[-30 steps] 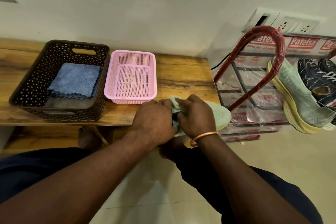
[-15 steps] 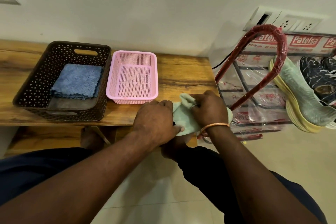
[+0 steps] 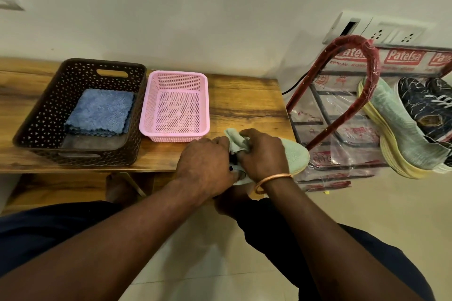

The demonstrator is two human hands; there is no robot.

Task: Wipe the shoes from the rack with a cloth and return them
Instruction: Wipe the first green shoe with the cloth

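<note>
1. Down at the front edge of the wooden bench, around 12 o'clock from the person's knees, both hands are meeting on a pale green shoe. Its toe is poking out toward 3 o'clock past the bench corner. Can't tell if it's resting on the bench or being held just over the edge.
2. Left hand is curling round the heel end of that shoe and gripping it, with the fingertips mostly tucked out of sight.
3. Right hand, with a copper bangle on the wrist, is bunching a pale green cloth in curled fingers and pressing it onto the top of the shoe. One corner of the cloth is sticking up toward 11 o'clock.
4. Pink basket is sitting on the bench near the hands, at their 11 o'clock. Brown basket is sitting just beside it at 9 o'clock, holding folded blue cloths.
5. Red shoe rack, wrapped in plastic, is standing at 3 o'clock from the bench. Another green shoe with a yellow sole is lying tilted on it, and a navy shoe is sitting just beside that one.
</note>
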